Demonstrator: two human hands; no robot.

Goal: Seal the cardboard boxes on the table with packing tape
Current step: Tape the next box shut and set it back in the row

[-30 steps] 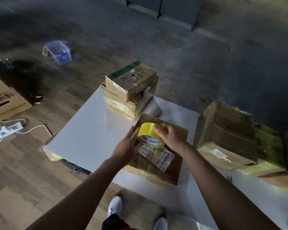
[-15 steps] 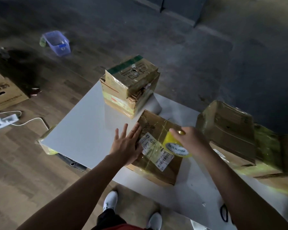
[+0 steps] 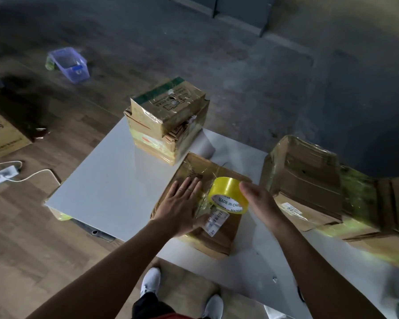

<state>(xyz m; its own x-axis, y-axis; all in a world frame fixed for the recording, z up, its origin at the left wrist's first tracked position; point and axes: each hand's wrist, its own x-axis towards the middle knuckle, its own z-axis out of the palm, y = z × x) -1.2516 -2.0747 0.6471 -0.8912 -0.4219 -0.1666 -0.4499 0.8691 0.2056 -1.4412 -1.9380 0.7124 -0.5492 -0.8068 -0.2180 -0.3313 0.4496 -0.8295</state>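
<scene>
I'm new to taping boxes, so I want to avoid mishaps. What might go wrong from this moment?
1. The left hand lies flat on the box right beside the roll, so fresh tape may stick to it.
2. The box sits close to the near edge of the table. A hard pull on the roll by the right hand might drag it over the edge.

There was one roll of yellow tape (image 3: 228, 191). On the tabletop (image 3: 106, 187) stood two stacked boxes (image 3: 171, 111) at 12 o'clock, one flat box (image 3: 219, 236) at centre, and two or more blurred boxes (image 3: 304, 180) at 3 o'clock: at least five in all. One purple bin (image 3: 69, 65) lay at 10 o'clock.
</scene>
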